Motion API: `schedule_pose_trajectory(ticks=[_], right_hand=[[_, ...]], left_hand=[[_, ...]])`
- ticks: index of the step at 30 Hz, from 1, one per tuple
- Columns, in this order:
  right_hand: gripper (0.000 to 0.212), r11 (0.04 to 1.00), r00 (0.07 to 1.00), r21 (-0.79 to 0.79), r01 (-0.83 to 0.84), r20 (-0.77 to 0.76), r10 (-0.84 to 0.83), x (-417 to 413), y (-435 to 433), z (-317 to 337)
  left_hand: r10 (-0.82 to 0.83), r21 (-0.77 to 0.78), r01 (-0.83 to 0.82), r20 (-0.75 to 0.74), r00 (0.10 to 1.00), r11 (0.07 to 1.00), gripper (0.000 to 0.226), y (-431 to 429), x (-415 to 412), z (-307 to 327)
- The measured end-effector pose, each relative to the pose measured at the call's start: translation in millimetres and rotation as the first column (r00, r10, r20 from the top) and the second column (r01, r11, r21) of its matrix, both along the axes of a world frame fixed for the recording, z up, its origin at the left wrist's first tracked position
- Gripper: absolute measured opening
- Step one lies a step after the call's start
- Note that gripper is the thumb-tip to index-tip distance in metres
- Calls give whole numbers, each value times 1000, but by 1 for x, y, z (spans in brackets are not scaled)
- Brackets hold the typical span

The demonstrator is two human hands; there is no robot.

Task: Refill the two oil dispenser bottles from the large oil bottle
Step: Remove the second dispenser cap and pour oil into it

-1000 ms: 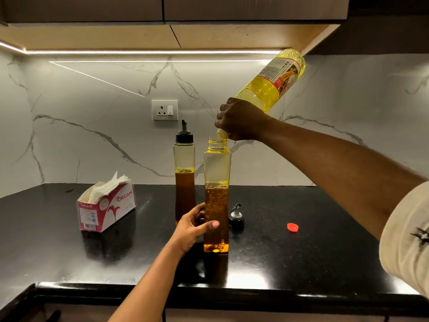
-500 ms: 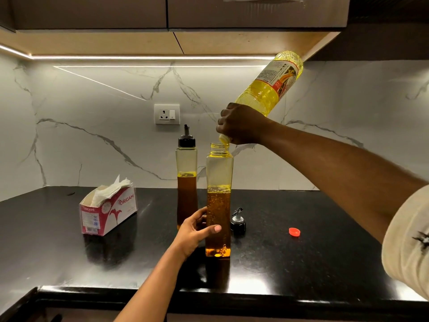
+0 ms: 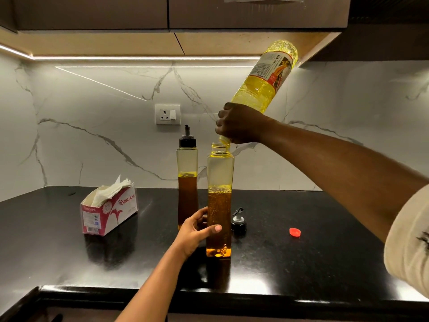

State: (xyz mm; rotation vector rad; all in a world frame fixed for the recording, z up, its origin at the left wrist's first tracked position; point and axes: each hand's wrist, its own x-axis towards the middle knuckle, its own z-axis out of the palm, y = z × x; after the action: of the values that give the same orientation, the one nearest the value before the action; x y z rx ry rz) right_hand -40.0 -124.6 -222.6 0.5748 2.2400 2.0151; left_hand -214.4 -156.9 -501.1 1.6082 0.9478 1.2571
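Black stone counter (image 3: 69, 240) under the cabinet light, and over the last second almost nothing on it has shifted. My right hand (image 3: 241, 124) is still wrapped tight round the neck of the large oil bottle (image 3: 262, 89), which looks tipped a touch steeper than it was, its mouth just above the open neck of the front dispenser bottle (image 3: 219, 173). My left hand (image 3: 195, 231) keeps its hold low on that dispenser, thumb across the front face and fingers curled behind, steadying it upright on the counter. The oil inside is full of bubbles, and its surface sits a little over halfway up, barely higher than a moment ago if at all, so I judge the pour to be slow and this bottle has plenty of room left. The rear dispenser bottle (image 3: 187, 163) stands just behind and to the left, pourer on, about as full, and I cannot tell whether it has been topped up. The loose spout cap (image 3: 238, 223) and the red cap (image 3: 295, 232) lie to the right, untouched.
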Motion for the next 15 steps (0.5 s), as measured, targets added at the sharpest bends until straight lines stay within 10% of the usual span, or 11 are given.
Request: schedule_pose_trajectory(ticks=[15], right_hand=[[12, 984, 984, 171, 45, 161, -73, -7, 1, 4]], left_hand=[[-6, 1, 6, 22, 1000, 1000, 89, -2, 0, 1]])
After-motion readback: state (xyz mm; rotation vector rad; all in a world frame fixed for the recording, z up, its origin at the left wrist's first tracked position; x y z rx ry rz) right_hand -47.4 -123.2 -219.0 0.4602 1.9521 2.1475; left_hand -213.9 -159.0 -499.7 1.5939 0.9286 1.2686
